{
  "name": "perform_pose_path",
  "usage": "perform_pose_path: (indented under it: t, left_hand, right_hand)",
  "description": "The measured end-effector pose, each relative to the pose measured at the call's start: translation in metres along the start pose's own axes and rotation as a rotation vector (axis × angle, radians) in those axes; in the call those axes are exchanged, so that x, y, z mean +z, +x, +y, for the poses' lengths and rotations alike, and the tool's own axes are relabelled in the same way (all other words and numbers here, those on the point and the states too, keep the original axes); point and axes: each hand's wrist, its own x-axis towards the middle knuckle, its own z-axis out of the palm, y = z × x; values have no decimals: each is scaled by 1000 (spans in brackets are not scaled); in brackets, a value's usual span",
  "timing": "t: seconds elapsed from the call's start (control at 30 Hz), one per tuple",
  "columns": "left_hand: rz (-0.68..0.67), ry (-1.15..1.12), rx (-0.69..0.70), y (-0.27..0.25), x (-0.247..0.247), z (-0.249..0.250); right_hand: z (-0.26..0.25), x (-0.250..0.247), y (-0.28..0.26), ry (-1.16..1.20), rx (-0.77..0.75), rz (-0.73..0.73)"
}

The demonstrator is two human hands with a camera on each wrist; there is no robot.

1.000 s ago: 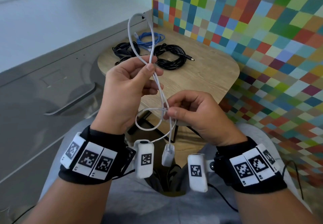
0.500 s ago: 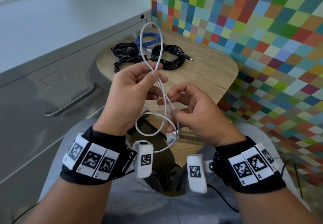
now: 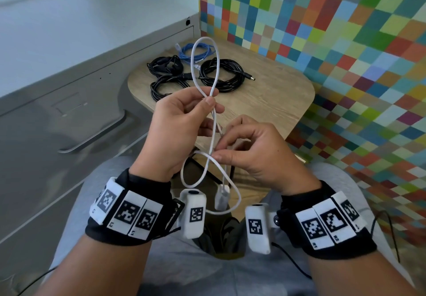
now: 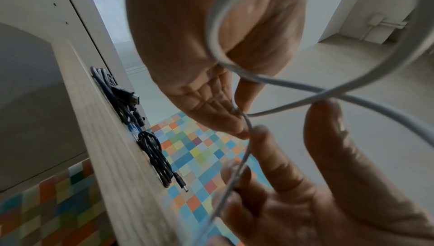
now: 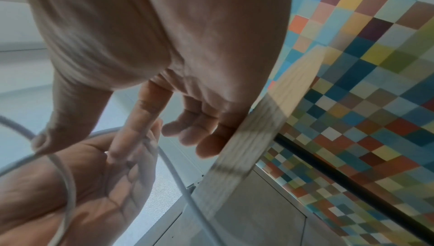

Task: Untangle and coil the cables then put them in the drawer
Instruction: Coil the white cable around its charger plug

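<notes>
I hold a thin white cable (image 3: 215, 120) in the air over my lap. My left hand (image 3: 177, 129) pinches its two strands between thumb and forefinger, with a tall loop (image 3: 205, 42) standing above the pinch. Lower down, my right hand (image 3: 253, 155) pinches the cable where the strands cross, also seen as the white cable (image 4: 244, 131) between both hands. Below hang two lower loops and a white plug block (image 3: 222, 197). Black cable coils (image 3: 219, 74) and a blue cable coil (image 3: 196, 52) lie on the small wooden table (image 3: 276, 92).
A grey cabinet with a drawer front and a long handle (image 3: 96, 138) stands at the left. A multicoloured checked wall (image 3: 322, 30) closes off the back and right. The near half of the table is bare wood. My knees are under my hands.
The right hand moved up along the cable and re-pinched it at the crossing, so the plug block now hangs lower. The left hand kept its pinch; the upper loop tilted slightly.
</notes>
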Motion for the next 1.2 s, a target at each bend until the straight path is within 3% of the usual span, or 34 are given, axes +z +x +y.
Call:
perform_pose_path:
  t: [0.17,0.43,0.5,0.77,0.87,0.93,1.07,1.13,1.2]
  left_hand:
    - [16,-29,-4,1,-2,0]
    - [-4,-31,-56,7,-13,0]
    - [1,-18,-24,8,-16,0]
    - [170,-202,146,12,-23,4]
    - [254,-211,165,15,-28,5]
    - [278,-215,164,15,-28,6]
    - [280,-248,139,12,-23,7]
    - [260,-266,127,11,-20,7]
    - [213,-274,121,10,-17,7]
  right_hand:
    - [-9,1,-2,-52,59,-160]
    - [-4,-14,-4,562,136,-319]
    - [-3,-25,-3,519,138,-224]
    - [4,-59,5,335,99,523]
    - [8,-65,7,278,66,638]
    - [8,-64,5,192,61,547]
    - [0,-54,-3,162,118,152]
    - [-1,-46,-3,190,157,76]
    - [1,-38,-1,178,172,103]
